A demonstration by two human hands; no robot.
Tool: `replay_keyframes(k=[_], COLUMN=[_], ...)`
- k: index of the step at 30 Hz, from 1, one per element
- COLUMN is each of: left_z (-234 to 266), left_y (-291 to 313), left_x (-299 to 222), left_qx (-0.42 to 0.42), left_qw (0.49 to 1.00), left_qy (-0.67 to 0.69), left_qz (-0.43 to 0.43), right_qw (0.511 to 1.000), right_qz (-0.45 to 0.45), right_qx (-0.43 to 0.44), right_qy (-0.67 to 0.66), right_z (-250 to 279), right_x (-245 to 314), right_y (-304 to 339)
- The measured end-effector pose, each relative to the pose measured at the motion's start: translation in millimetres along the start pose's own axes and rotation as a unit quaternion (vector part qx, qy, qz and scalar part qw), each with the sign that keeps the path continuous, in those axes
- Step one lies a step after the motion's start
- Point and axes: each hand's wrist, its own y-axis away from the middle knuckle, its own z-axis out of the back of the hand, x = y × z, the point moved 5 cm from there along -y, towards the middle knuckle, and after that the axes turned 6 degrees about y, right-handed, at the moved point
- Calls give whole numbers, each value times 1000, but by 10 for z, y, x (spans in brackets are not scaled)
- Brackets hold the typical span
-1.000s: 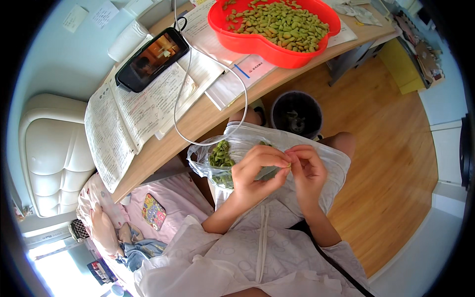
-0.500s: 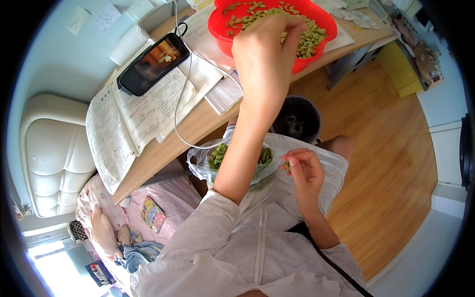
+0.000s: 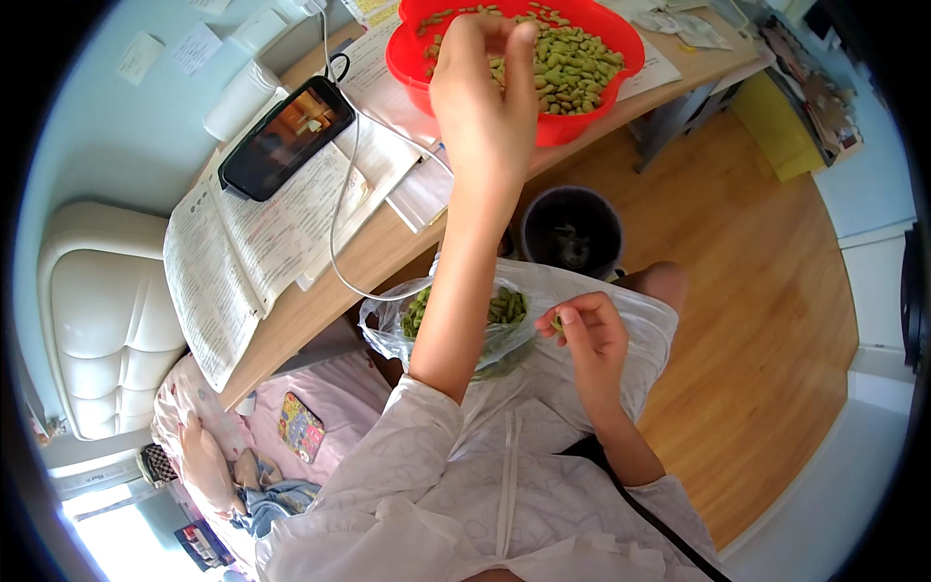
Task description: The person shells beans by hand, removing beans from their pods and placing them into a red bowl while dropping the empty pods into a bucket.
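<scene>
My left hand [image 3: 485, 97] reaches over the near left part of a red bowl [image 3: 412, 82] on the desk. Its fingers curl toward the thumb; whether anything is between the tips is hidden. Shelled green beans [image 3: 577, 73] fill much of the bowl. My right hand [image 3: 593, 339] is above my lap, closed, with a small green bean pod [image 3: 558, 324] pinched at its fingertips. To its left, a clear plastic bag [image 3: 385, 335] of green pods [image 3: 506, 307] rests on my lap, partly hidden by my left forearm.
A phone [image 3: 288, 138] leans on open papers [image 3: 208, 286] on the desk, and a white cable [image 3: 337, 218] loops down to the bag. A dark bin [image 3: 572, 233] stands on the floor by my knee. Another phone in a colourful case [image 3: 302, 428] lies on pink bedding.
My left hand has shifted left over the bowl, with its thumb now pointing upward. The right hand stays above my lap with the pod. The whole view has shifted slightly.
</scene>
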Motion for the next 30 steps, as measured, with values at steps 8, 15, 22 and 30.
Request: replay_keyframes(k=[8,15,22,30], left_z=[498,622,829,857], left_y=[1206,1549,1526,1421], left_x=[-392,-589,-622,-676], left_qx=[328,346,268,334], left_qw=[900,898,959,942], left_qy=[129,191,80,22], left_qz=[255,196,47,-34], right_qw=[996,997,986,976], right_qz=[37,65,-8,-70], right_qx=[-61,-48,41,54], right_qy=[-60,-18,-162,-197], right_z=[167,281,201,161], right_x=[-24,-94,-253,-289], right_y=[-60,-114,-87,-83])
